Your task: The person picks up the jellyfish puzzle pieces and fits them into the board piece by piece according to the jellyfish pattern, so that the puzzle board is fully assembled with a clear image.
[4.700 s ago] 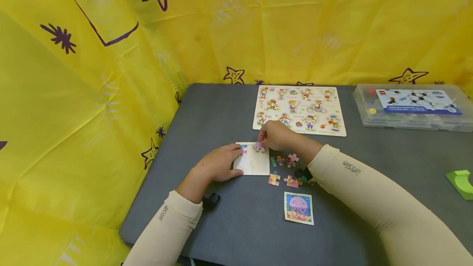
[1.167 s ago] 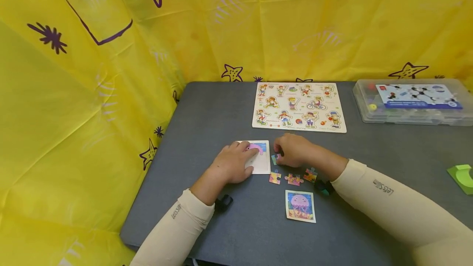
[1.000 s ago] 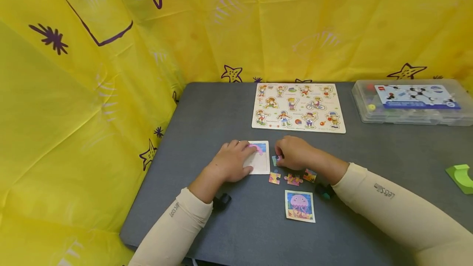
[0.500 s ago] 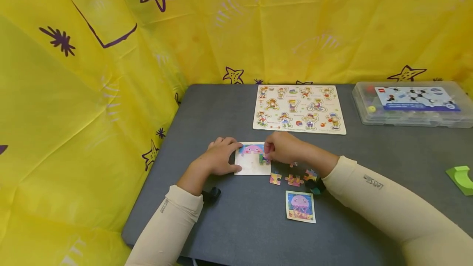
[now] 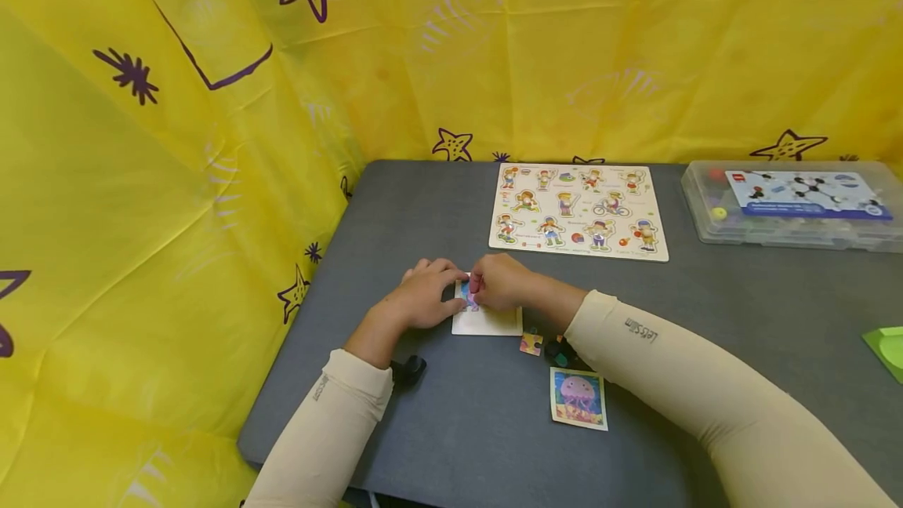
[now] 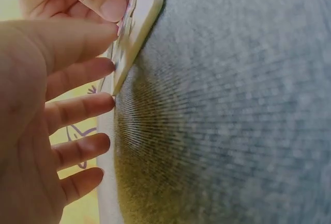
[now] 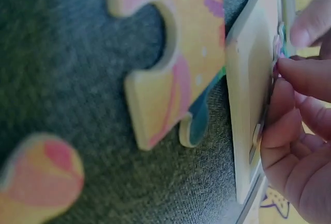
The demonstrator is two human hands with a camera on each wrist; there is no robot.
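Note:
My left hand [image 5: 426,294] lies at the left edge of the square wooden puzzle board [image 5: 487,325], its fingers spread and mostly straight. In the left wrist view its thumb tip meets a jigsaw piece at the edge of the board [image 6: 147,17]. Over the board's upper left, my right hand [image 5: 502,282] pinches a blue and purple jigsaw piece [image 5: 469,302] between thumb and finger; the right wrist view shows that pinch just above the board [image 7: 243,79]. Both hands hide most of the jellyfish-head row. The lower part of the board is bare wood.
A loose yellow-pink jigsaw piece [image 5: 531,343] lies right of the board, with others partly hidden by my right wrist. A jellyfish picture card [image 5: 578,400] sits nearer. Behind are a figure puzzle board [image 5: 578,210] and a clear plastic case [image 5: 797,206]. A green block [image 5: 887,351] lies far right.
My right hand has gathered a piece from right of the board, brought it over the right side, then shifted left across it. My left hand has drawn back to the left edge.

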